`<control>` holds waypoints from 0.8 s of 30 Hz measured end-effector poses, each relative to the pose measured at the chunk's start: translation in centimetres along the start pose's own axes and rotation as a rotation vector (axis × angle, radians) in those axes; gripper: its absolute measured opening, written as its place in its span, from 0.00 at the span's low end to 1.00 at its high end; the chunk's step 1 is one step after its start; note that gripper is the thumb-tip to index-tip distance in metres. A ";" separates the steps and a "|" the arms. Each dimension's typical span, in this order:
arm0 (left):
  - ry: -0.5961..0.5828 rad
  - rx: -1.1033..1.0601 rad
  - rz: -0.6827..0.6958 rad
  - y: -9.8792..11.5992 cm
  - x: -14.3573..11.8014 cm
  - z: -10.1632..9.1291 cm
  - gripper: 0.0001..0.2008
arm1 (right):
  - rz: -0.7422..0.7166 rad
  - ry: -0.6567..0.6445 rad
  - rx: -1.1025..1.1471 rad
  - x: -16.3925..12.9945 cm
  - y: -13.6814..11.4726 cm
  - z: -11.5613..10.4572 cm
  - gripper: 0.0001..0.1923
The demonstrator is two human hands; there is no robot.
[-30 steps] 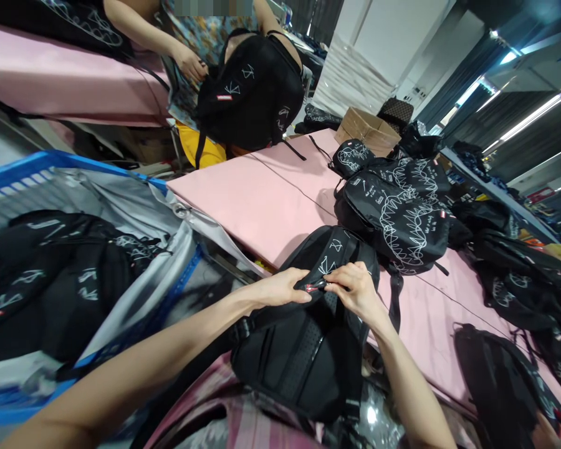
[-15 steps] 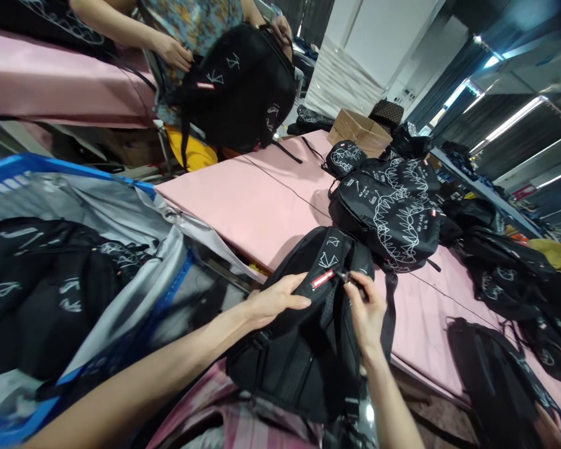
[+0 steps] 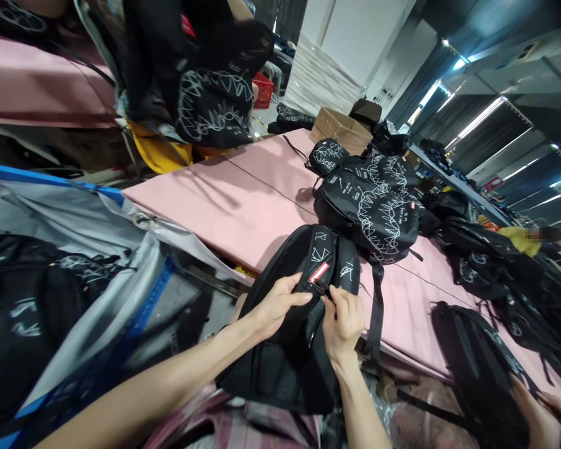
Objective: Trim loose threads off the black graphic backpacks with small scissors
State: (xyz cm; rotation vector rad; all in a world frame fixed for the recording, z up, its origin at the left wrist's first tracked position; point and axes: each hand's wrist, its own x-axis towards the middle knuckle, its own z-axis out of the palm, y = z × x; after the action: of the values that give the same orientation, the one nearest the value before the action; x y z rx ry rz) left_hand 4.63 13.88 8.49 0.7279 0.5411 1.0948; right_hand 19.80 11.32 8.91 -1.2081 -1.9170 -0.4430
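A black backpack (image 3: 280, 355) with white line drawings leans upright against the table edge in front of my body, its shoulder straps toward me. My left hand (image 3: 280, 305) is closed around one shoulder strap (image 3: 320, 246), thumb on top, just below a red-and-white label (image 3: 318, 272). Beside it, the fingertips of my right hand (image 3: 343, 321) pinch a small dark piece (image 3: 321, 288) against the same strap; its exact kind is too small to make out. The second shoulder strap (image 3: 348, 265) lies just to the right.
A pink-covered table (image 3: 206, 193) carries patterned black backpacks (image 3: 378, 206) and a cardboard box (image 3: 339, 128). At left, a blue-rimmed cart (image 3: 51, 174) holds more backpacks. Across the table a person handles a black backpack (image 3: 215, 100); at lower right, another person's hands (image 3: 533, 405) touch one.
My right hand has moved left with the small dark piece, to the strap just under the label. Across the table, the other person's backpack has turned and shows its patterned side.
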 end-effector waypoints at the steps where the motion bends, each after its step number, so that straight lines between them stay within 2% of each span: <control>1: 0.004 -0.006 0.004 0.0 -0.1 0.1 0.19 | -0.006 0.006 -0.009 0.0 -0.1 -0.1 0.14; 10: 0.020 -0.050 -0.026 0.3 -0.1 -0.2 0.20 | 0.029 -0.008 -0.041 -0.1 -0.3 -0.8 0.09; 19: 0.009 -0.048 0.015 0.2 -0.3 -0.2 0.19 | -0.010 -0.040 -0.054 0.3 -0.9 -0.3 0.07; 24: 0.017 -0.059 0.018 0.0 -0.3 -0.2 0.17 | -0.081 0.008 -0.150 0.5 -1.0 0.0 0.08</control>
State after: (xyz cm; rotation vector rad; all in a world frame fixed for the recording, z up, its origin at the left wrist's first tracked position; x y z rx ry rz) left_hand 4.33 13.69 8.38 0.6736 0.5159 1.1301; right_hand 18.79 11.15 9.41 -1.2242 -1.9591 -0.6432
